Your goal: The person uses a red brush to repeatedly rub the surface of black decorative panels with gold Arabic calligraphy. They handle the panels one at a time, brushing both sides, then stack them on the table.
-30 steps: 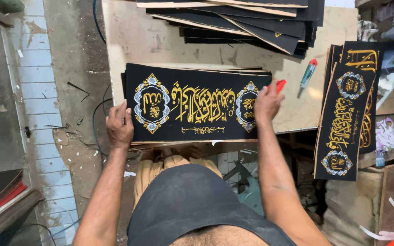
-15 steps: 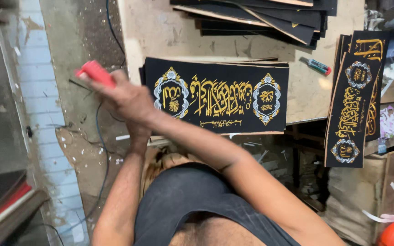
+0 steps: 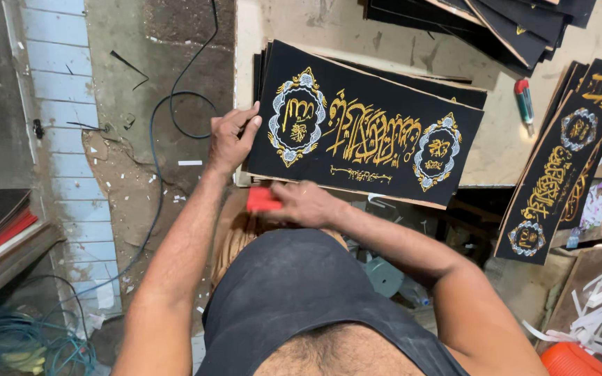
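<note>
A long black panel (image 3: 367, 129) with gold and silver embroidered ornament lies on top of a stack of similar panels on a worn wooden worktable (image 3: 329, 35). My left hand (image 3: 230, 139) rests on the panel's left edge, fingers pressing its corner. My right hand (image 3: 301, 203) is at the panel's near edge, closed around a small red tool (image 3: 262, 200). What kind of tool it is stays unclear.
More black panels (image 3: 510, 21) are piled at the table's far right. Another embroidered stack (image 3: 559, 160) leans at the right. A red and green pen-like tool (image 3: 524, 101) lies on the table. A black cable (image 3: 175, 111) loops on the dirty floor at left. White scraps (image 3: 600, 299) lie at lower right.
My right hand with the red tool has swung back from the left side to the near edge of the panel. My left hand has come to the panel's left corner. The camera has shifted.
</note>
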